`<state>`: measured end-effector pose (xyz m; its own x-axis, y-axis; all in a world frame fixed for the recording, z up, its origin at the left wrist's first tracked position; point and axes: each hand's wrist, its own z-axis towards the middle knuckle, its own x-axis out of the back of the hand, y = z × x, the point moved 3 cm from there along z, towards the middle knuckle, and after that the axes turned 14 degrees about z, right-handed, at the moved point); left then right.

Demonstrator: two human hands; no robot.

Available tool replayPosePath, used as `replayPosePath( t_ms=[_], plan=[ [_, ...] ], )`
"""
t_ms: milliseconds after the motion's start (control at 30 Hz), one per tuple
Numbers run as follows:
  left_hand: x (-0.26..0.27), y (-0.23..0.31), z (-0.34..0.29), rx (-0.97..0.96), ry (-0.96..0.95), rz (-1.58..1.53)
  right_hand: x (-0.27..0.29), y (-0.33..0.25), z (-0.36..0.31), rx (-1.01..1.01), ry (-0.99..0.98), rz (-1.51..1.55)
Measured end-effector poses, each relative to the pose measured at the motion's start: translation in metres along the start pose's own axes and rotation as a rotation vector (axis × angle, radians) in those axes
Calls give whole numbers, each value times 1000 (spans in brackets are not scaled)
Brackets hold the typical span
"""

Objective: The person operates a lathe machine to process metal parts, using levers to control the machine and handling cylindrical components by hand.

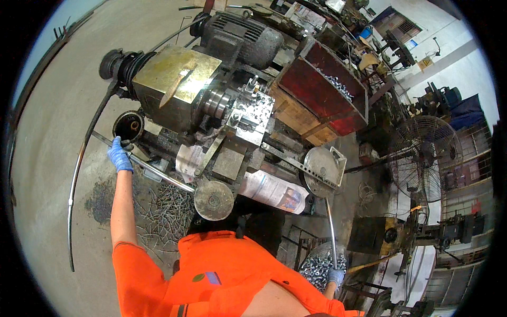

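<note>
My left hand [120,154], in a blue glove, is closed round a long metal lever bar [161,173] that slants down to a round grey disc [213,201] at the machine's front. Farther right and near my body, my right hand [336,276], also gloved in blue, grips the lower end of a second shiny metal rod [331,227]. That rod rises to a round plate [318,171] on the machine's right side. Its fingers are partly hidden, above a basket of small metal parts [317,269]. Between both levers stands the machine's chuck [217,103] and a bright metal slide block [251,119].
A dark motor [243,39] and a brass-coloured housing [174,79] stand at the back. Right of them a red bin [322,79] holds metal parts. Thin metal scraps [169,211] litter the left floor. A printed sheet [274,191] lies in front; a large fan [425,158] stands right.
</note>
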<state>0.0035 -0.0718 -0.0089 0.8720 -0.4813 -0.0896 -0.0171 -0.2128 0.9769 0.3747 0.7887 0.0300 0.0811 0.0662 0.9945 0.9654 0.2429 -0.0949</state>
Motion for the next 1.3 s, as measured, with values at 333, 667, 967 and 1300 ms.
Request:
replayPosePath(
  t_ms=[333,667,967,1300],
  plan=[
    [-2,-1,0,17,-6,-44,11,-10,-18,5,18,38],
    [-2,4,-4,8,-8,-20,18,-17,-30,13,34,39],
    [-2,-2,2,16,-8,-19,-2,5,-12,18,20,12],
    [-3,-3,1,33,-4,-37,2,1,-23,138,88,29]
  ],
)
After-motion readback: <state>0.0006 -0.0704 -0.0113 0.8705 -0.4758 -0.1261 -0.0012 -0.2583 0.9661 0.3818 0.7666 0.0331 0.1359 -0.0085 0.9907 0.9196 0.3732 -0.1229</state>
